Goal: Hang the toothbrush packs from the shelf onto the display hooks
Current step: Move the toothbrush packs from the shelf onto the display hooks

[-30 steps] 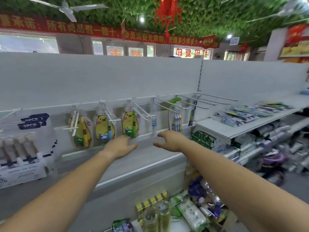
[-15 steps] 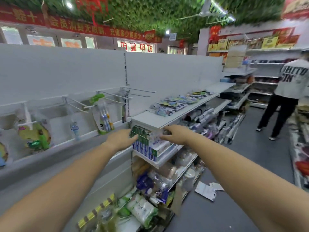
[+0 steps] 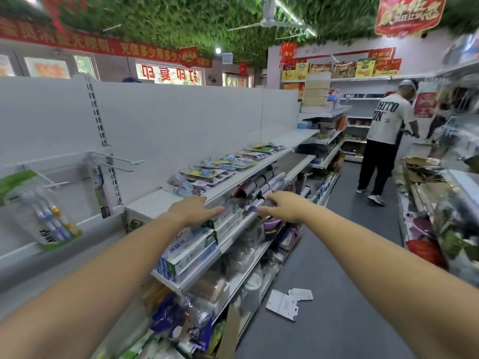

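Empty, fingers loosely spread, the left hand [image 3: 195, 210] and right hand [image 3: 283, 205] hover below the shelf [image 3: 147, 203] where toothbrush packs [image 3: 220, 167] lie flat at twelve o'clock, seemingly poised to feed bare display hooks [image 3: 124, 159] at ten o'clock.

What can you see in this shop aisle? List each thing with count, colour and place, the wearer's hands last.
toothbrush packs: many, mixed colours, flat on top shelf
hung toothbrush packs: two, one green-topped, one dark, hanging at left
empty display hooks: several, white, on back panel
toothpaste boxes: several, white-blue-green, one level down
card pieces: few, white, on grey floor
person: one, white T-shirt, black trousers, far along aisle
left hand: one, open, over shelf edge
right hand: one, open, empty, beside left
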`<state>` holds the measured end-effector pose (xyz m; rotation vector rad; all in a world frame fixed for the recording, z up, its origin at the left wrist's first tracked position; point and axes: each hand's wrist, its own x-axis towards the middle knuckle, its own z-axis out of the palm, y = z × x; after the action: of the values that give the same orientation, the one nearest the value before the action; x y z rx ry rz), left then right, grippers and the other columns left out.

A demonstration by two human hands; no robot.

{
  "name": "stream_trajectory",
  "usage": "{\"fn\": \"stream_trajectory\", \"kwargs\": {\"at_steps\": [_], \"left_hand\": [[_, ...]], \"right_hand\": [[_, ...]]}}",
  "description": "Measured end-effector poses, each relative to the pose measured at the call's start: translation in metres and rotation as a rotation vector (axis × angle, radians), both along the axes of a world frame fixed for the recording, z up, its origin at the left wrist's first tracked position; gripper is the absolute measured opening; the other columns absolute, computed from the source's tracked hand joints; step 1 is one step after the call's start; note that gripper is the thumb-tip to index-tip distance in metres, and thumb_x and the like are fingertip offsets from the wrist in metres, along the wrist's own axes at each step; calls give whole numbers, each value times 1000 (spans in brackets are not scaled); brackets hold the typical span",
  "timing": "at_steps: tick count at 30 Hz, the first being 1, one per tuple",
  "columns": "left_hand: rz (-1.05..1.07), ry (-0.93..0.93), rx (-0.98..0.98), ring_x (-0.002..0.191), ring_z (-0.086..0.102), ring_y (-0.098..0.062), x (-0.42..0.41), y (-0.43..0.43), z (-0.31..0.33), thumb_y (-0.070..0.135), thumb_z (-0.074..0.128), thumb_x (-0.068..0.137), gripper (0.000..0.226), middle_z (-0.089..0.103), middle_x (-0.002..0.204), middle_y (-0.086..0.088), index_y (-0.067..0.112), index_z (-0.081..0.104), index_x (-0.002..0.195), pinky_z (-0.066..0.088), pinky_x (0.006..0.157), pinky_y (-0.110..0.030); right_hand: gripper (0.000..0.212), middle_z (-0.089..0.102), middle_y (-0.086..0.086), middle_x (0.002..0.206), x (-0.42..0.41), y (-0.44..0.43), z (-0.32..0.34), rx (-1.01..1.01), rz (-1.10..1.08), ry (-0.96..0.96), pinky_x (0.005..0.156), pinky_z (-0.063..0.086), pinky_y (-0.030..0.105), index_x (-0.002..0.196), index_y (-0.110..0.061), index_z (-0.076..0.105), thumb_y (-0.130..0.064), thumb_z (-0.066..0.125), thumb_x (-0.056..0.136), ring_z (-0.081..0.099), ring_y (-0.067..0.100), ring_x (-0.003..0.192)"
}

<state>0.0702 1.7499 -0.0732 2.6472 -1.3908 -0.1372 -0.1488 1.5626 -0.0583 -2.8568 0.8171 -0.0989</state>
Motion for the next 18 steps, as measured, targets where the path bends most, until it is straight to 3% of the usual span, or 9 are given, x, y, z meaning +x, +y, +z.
{"fn": "stream_trajectory", "kwargs": {"at_steps": [2,4,6,9,13,16,18], "left_hand": [[-28,22,12,138,48,-26,6,-26,3,99,26,72,116,47,155,-10,13,47,147,40,112,-41],[-58,17,8,117,57,-24,18,-57,5,104,19,64,112,60,130,-11,17,62,120,45,100,-38],[-76,11,-11,106,61,-24,37,-89,6,103,18,66,114,65,119,-9,11,65,116,49,93,-39],[-94,-7,-62,87,65,-22,65,-133,6,104,16,64,112,69,97,-5,9,68,93,50,77,-37],[-101,-26,-65,121,60,-26,95,-189,5,97,24,76,111,63,136,-7,11,61,134,50,99,-41],[-99,-5,-74,124,59,-28,115,-221,4,108,11,56,135,61,140,-10,10,61,135,49,103,-44],[-86,-22,-61,130,55,-28,129,-239,-1,99,21,73,117,57,146,-10,11,56,141,47,105,-44]], "right_hand": [[78,53,9,148,6,-21,-1,-10,-14,6,105,47,44,148,-14,48,-70,45,94,53,28,130],[76,56,12,143,17,-43,1,-17,-30,23,101,49,43,144,-11,50,-69,45,95,56,29,124],[78,52,12,148,28,-65,4,-15,-47,12,103,47,41,148,-10,46,-68,45,96,53,29,130],[75,49,9,152,43,-91,11,-23,-69,-14,106,43,40,151,-12,43,-65,45,97,49,28,135],[74,53,11,147,76,-136,10,-25,-105,31,106,46,42,148,-12,46,-65,46,97,53,29,130],[75,58,9,141,99,-172,5,-22,-118,41,100,49,41,144,-13,50,-69,43,95,57,27,123],[75,59,10,139,112,-194,0,-19,-118,49,100,49,42,141,-12,53,-71,42,95,58,27,122]]}}
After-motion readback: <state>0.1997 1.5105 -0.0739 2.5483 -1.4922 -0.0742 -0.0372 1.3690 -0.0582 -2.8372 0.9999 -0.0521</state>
